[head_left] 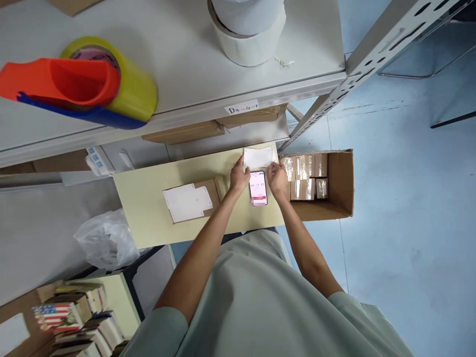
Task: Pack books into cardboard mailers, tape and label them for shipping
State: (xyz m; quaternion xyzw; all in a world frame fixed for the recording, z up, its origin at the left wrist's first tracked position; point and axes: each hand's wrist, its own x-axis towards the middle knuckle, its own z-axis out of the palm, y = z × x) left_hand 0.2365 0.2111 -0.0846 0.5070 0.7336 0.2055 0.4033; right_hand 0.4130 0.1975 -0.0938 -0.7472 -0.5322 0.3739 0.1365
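A white sheet of paper (259,157) with small corner marks lies near the far edge of the pale yellow table (143,198). My left hand (240,177) pinches its left edge between thumb and fingers. Curled at the sheet's lower right corner is my right hand (278,179), with fingertips closed on that corner. Between the two hands a phone (258,188) shows a running timer on a pink screen. Left of my forearm, several white sheets (186,203) rest on a brown cardboard piece (214,191).
An open carton (341,183) holding several small taped boxes (303,168) stands right of the table. Above hangs a metal shelf (178,74) with a tape dispenser (85,84) and white rolls (249,44). A plastic bag (106,240) and books (89,317) are at left.
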